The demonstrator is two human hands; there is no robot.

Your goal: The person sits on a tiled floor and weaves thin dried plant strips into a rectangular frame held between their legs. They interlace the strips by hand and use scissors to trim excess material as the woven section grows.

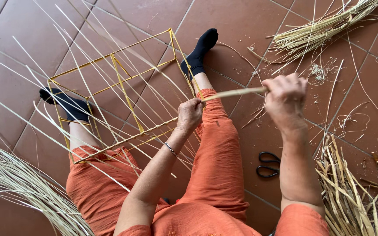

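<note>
Terracotta floor tiles (250,26) fill the background; a person in orange clothing and black socks sits on them with legs spread, viewed from above. Left hand (189,114): clenched, grasping the near corner of a yellow wire frame (123,83) where a pale straw strip (232,92) meets the wrapped frame edge. Right hand (285,98): clenched, grasping the free end of the same strip, which runs taut between the two grips. Away from the left grip, down and toward the person's left leg, the frame's lower bar (127,139) is bound in straw; many loose thin strands (44,83) fan out from it across and beyond the frame. The frame rests between the legs, its far corner just beside the right sock (200,50) and its far left side touching the left sock (68,104). Below the right grip, beside the right forearm, black-handled scissors (268,164) lie on the floor. Beyond the right grip lies a straw bundle (320,28); nearer the person on that side lies a heap of thicker reeds (348,192). Well apart from the left grip, a sheaf of fine straw (22,188) curves along the floor beside the left thigh.
</note>
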